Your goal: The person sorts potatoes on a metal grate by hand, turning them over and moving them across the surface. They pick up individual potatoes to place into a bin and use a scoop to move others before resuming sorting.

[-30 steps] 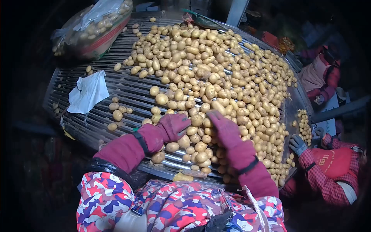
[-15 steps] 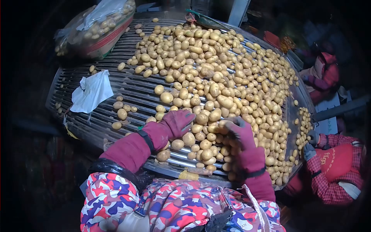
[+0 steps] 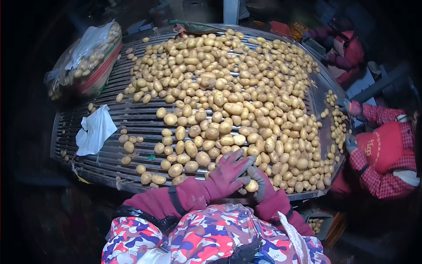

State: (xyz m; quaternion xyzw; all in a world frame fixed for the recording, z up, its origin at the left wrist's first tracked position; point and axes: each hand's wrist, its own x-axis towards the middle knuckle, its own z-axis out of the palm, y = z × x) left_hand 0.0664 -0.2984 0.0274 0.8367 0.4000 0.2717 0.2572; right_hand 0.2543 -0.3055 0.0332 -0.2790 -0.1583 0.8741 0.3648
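Observation:
Many yellow potatoes [image 3: 233, 108] lie spread over a slatted metal table [image 3: 105, 136] in front of me. My left hand [image 3: 231, 171], in a grey and maroon glove, reaches across the near edge with its fingers stretched and apart, close against my right hand. My right hand [image 3: 263, 182], gloved the same way, curls around a small potato [image 3: 252, 186] at the table's near edge. The potato shows between the two hands, and part of the right fingers is hidden behind it.
A filled sack of potatoes [image 3: 94, 57] stands at the back left, near a white cloth [image 3: 96, 130]. Two co-workers are on the right; one in a checked sleeve [image 3: 376, 113] has gloved hands by a smaller potato pile [image 3: 337, 119]. A bin [image 3: 323, 220] holding potatoes sits below right.
My view has shifted. My hands have come together at the near edge, the right closing on a potato. Potatoes now lie where my left hand was.

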